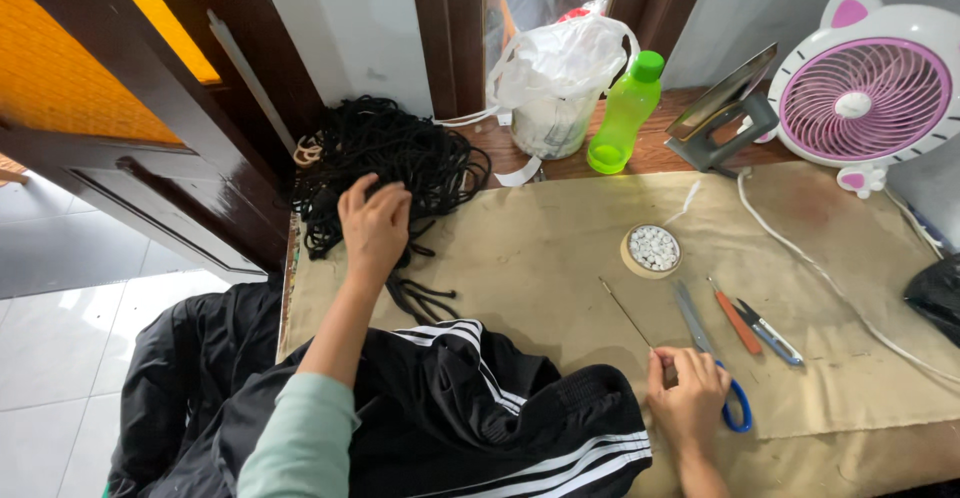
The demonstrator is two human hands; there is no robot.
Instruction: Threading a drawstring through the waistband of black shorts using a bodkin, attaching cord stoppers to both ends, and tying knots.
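My left hand (pixel 375 226) reaches forward and rests on a tangled pile of black cords (pixel 385 163) at the table's far left, fingers curled into the strands. My right hand (pixel 688 398) lies near the table's front edge, fingers closed around the end of a long thin metal rod (pixel 625 313) that points up and left. Blue-handled scissors (pixel 712 358) lie right beside that hand. A black garment with white stripes (pixel 470 408) is spread over my lap and the table's front edge.
A beige cloth (pixel 560 258) covers the table. On it are a small round dish of white beads (pixel 652 250), an orange-handled tool (pixel 737 320), small snips (pixel 770 333) and a white cable (pixel 830 283). At the back stand a green bottle (pixel 625 113), a bagged container (pixel 555 83), an iron (pixel 725 113) and a pink fan (pixel 865 98).
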